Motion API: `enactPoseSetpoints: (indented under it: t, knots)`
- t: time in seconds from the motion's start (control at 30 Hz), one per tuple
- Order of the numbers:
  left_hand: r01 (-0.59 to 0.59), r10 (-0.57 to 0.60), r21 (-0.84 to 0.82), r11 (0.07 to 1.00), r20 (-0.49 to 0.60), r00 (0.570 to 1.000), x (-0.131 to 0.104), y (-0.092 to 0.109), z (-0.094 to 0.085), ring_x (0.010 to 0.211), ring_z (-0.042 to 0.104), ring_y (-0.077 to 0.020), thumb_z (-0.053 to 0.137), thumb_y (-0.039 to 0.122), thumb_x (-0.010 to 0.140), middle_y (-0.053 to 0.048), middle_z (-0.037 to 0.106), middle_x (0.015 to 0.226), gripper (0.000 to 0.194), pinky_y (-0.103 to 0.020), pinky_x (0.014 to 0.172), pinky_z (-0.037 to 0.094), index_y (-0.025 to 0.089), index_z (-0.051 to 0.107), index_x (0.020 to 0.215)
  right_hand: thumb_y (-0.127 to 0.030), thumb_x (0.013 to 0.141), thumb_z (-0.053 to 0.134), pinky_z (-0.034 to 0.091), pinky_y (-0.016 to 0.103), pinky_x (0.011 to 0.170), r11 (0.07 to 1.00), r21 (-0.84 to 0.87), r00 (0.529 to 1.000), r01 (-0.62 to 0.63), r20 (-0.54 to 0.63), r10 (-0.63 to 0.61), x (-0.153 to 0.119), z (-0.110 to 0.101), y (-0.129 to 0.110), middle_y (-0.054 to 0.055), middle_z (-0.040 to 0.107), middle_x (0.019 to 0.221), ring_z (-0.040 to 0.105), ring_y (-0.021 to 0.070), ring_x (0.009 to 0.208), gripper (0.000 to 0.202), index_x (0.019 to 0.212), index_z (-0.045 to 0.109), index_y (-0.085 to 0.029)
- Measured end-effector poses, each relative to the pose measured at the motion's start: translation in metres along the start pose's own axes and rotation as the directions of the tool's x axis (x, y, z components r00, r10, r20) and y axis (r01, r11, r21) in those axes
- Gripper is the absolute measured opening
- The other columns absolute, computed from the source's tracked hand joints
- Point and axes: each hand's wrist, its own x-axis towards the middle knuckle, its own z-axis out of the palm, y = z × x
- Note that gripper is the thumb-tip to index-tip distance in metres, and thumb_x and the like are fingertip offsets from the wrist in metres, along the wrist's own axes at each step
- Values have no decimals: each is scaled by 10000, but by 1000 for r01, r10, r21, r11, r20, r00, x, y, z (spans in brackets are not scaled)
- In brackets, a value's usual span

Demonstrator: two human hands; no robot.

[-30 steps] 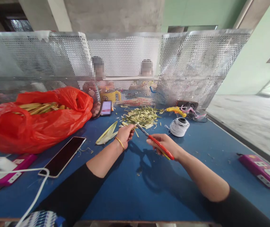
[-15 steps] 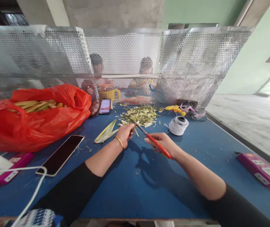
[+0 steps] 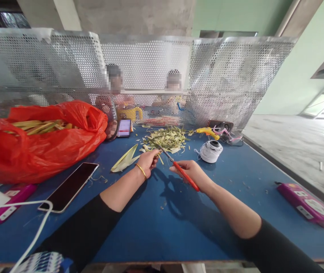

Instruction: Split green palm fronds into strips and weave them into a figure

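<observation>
My right hand (image 3: 191, 173) is closed around the red handles of a pair of scissors (image 3: 185, 175), whose metal blades point away and to the left. Their tips reach the fingertips of my left hand (image 3: 149, 162), which is pinched closed; what it grips is mostly hidden by the fingers. Just beyond both hands lies a loose pile of cut pale-green plant strips (image 3: 167, 138). A larger pale husk-like leaf (image 3: 124, 160) rests on the table left of my left hand.
On the blue table (image 3: 150, 227) are a red plastic bag (image 3: 50, 148) of dry stalks, a phone (image 3: 69, 186), a white thread spool (image 3: 211, 151), a yellow glue gun (image 3: 208, 132) and a magenta box (image 3: 306, 204). Behind a perforated metal screen (image 3: 147, 57) sit people.
The whole view has shifted slightly, so things appear a little further left. My right hand and the scissors have moved slightly toward my left hand, which keeps its pinch.
</observation>
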Motion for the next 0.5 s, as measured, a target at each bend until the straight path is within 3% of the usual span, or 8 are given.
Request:
enactPoseSetpoints:
  t: [0.13,0.23,0.33,0.43,0.5]
  knots:
    - [33,-34,-40,999,-31,999,-4,19,-5,338,388,-24,681,157,736,44,486,459,234,-124,324,203,143,513,572,-673,696,604,282,238,476,985,-167,980,52,-181,-82,0,-13,-4,-40,470,535,378,100,492,529,824,692,-167]
    - [5,-8,-78,997,-41,999,-15,37,-16,354,407,-22,662,163,785,39,520,500,238,-121,327,246,143,515,598,-584,734,611,317,251,530,921,-387,973,49,-191,-133,-3,-27,-10,-27,529,562,431,127,532,440,902,696,-186]
    - [-84,77,-114,990,-67,995,-30,47,-31,371,431,-23,608,155,841,21,548,525,207,-122,330,260,120,571,641,-464,744,636,330,248,557,834,-535,990,134,40,-134,-10,-34,-19,-21,573,608,467,134,555,395,1026,690,-191]
    - [-98,93,-69,993,-76,993,-40,46,-48,377,440,-27,626,134,822,6,559,523,212,-122,333,270,106,587,616,-385,720,676,298,243,544,704,-639,939,308,322,-118,-19,-25,-25,-7,631,674,509,141,592,354,1038,707,-231]
    - [-89,83,-51,995,-122,989,-40,43,-58,372,436,-29,626,121,813,5,551,510,219,-124,330,269,102,590,598,-347,748,648,286,252,545,599,-710,916,372,384,-114,-23,-12,-27,24,678,767,560,162,649,341,1069,705,-248]
